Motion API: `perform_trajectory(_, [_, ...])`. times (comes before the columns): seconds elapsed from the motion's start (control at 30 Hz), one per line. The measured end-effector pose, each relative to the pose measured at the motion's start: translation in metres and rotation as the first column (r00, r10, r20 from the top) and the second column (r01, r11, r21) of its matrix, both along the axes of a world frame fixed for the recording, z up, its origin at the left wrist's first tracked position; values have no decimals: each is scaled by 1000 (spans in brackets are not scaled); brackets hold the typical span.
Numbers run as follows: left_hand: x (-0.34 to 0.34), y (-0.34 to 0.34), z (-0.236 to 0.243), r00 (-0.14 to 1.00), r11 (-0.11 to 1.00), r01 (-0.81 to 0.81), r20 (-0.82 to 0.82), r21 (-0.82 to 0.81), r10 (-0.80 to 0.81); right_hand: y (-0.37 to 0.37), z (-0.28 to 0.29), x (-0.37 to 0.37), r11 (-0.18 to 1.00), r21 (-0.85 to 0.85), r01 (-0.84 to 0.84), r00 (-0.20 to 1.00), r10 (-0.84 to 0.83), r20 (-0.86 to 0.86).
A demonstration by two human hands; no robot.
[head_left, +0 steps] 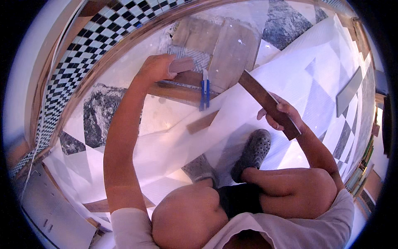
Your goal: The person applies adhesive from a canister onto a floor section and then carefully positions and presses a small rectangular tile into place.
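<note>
In my left hand (157,66), closed at the upper middle, is a short, flat pinkish-brown piece (182,65). It is over a patch of grey ridged adhesive and a brown board edge. Just right of it lies a blue-handled cutting tool (205,93). My right hand (280,110) grips a long, narrow dark-brown plank (265,101), tilted diagonally over the white sheet. Beyond, wood-look planks (230,45) lie on the floor.
White sheeting (302,83) covers much of the floor around my feet (253,153). A black-and-white checkered mosaic strip (99,29) runs along the left edge. A grey rectangular piece (348,91) lies at right, and a grey panel (54,211) at lower left.
</note>
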State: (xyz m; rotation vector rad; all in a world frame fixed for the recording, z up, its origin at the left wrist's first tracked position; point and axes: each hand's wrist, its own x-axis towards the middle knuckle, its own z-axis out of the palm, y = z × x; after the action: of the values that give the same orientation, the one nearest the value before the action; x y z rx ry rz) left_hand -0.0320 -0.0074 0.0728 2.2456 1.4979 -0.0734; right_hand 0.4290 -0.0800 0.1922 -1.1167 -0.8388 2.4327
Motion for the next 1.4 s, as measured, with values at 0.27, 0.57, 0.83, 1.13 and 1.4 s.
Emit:
perform_trajectory(0.27, [30,26,-42,990,977,139,-19,165,-138,-19,-14,23,999,-7,-52,984,52,169])
perform_trajectory(0.57, [29,14,-45,997,982,47,56,184,-59,-17,-30,30,999,-16,-52,968,54,244])
perform_trajectory(0.83, [32,5,-56,999,974,-23,52,226,11,-2,-31,16,998,25,-65,981,59,186])
perform_trajectory(1.13, [55,-24,-36,959,933,-178,266,313,94,39,-21,-19,971,20,-237,954,229,192])
perform_trajectory(1.4, [95,-66,31,973,954,17,214,300,-85,110,-30,-96,232,435,-870,492,374,786])
